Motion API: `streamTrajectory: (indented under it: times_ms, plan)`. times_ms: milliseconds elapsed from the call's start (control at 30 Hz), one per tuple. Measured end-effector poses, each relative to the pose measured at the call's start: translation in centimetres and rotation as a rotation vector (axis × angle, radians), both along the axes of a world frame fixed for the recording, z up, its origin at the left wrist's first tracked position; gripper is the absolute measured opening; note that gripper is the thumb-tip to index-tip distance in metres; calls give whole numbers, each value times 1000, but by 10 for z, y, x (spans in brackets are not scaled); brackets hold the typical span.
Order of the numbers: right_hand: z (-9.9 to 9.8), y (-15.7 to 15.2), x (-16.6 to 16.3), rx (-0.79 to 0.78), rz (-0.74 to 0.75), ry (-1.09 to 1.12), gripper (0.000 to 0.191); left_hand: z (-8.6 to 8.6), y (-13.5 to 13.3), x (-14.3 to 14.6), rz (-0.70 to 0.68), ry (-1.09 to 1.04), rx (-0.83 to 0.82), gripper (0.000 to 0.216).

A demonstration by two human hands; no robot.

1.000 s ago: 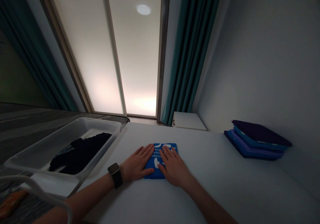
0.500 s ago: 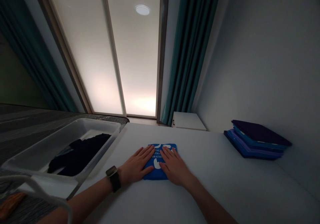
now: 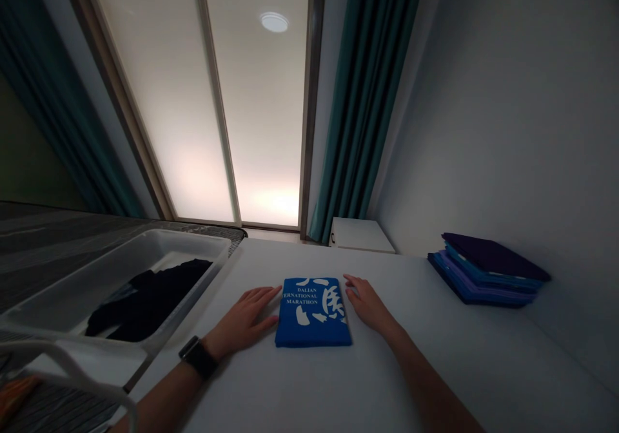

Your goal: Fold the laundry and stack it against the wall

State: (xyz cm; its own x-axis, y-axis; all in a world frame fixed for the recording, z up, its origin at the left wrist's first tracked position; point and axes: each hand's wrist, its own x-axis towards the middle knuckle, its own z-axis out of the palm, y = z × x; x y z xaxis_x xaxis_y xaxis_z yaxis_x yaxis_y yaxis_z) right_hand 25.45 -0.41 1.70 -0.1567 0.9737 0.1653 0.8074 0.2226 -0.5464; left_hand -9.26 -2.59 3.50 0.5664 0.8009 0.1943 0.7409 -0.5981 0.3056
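A blue folded shirt point(image 3: 309, 330) with white lettering and white brush-stroke shapes lies flat on the white table point(image 3: 271, 388). Just off its left edge is my left hand point(image 3: 246, 320), fingers stretched, a dark watch on the wrist. My right hand point(image 3: 368, 304) is at the shirt's right side, fingers apart and somewhat bent. Neither hand holds anything; whether the fingertips touch the cloth's edges is hard to see.
On the right of the table, near the wall, stands a stack of folded clothes point(image 3: 488, 272) in purple and blue. To the left, a translucent plastic bin point(image 3: 220, 252) holds dark clothing point(image 3: 155, 298). A pale curved tube point(image 3: 72, 362) crosses the lower left.
Both hands have come off the top of the shirt and moved outward, one to each side. The shirt's printed front is now uncovered and stays in place.
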Motion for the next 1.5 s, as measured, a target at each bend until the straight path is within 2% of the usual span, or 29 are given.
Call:
streamTrajectory:
  times_ms: [167,367,567,767,967,1167,1333,1500]
  plan:
    - [3,-5,-15,56,-2,-27,47,7,-2,0,-29,-49,-6,53]
    - [4,-7,-21,37,-39,-53,48,11,-2,1,-37,-123,-14,43]
    - [1,-4,-26,54,-119,-21,48,15,-13,8,-119,-156,-13,40]
    - [1,-4,-27,45,-111,-102,46,22,-19,13,-195,-133,-33,38]
    - [-1,-8,-29,55,-137,-110,45,26,-30,18,-278,-157,-47,19]
    - [-2,-7,-30,53,-143,-125,45,30,-42,15,-330,-168,-59,24]
    - [0,-8,-30,46,-143,-133,44,26,-45,7,-319,-172,-114,28]
    - [-2,-5,-31,47,-171,-119,44,20,-39,2,-223,-256,-189,28]
